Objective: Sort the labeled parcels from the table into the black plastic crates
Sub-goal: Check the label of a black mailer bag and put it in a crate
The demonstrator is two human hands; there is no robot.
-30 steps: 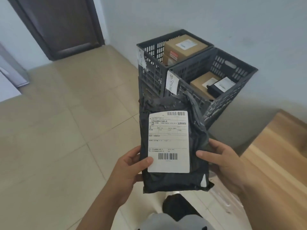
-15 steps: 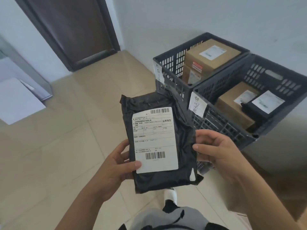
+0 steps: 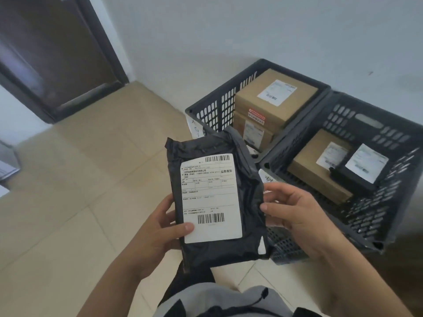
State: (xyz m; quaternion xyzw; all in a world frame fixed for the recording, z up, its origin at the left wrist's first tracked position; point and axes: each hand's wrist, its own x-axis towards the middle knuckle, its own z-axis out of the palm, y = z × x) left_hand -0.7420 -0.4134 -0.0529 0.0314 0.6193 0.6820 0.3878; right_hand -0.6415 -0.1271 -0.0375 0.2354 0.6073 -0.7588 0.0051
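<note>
A black plastic mailer parcel [image 3: 247, 186] with a white shipping label faces me, held upright in front of the crates. My left hand [image 3: 158, 234] grips its lower left edge, thumb on the label. My right hand [image 3: 295, 213] holds its right edge, thumb on the front of the black wrap. Behind it two black plastic crates stand side by side on the floor. The left crate [image 3: 212, 110] holds stacked brown cardboard boxes [image 3: 274, 97]. The right crate [image 3: 370, 124] holds a brown box [image 3: 313, 170] and a small black labeled parcel [image 3: 361, 168].
Beige tiled floor [image 3: 68, 202] spreads to the left. A dark wooden door [image 3: 50, 53] stands at the far left, and a white wall [image 3: 251, 30] runs behind the crates. My grey clothing [image 3: 217, 300] shows at the bottom edge.
The view has swung right and drawn closer to the crates; the wooden table has left the frame. The parcel stays in both hands, now nearer the left crate's front.
</note>
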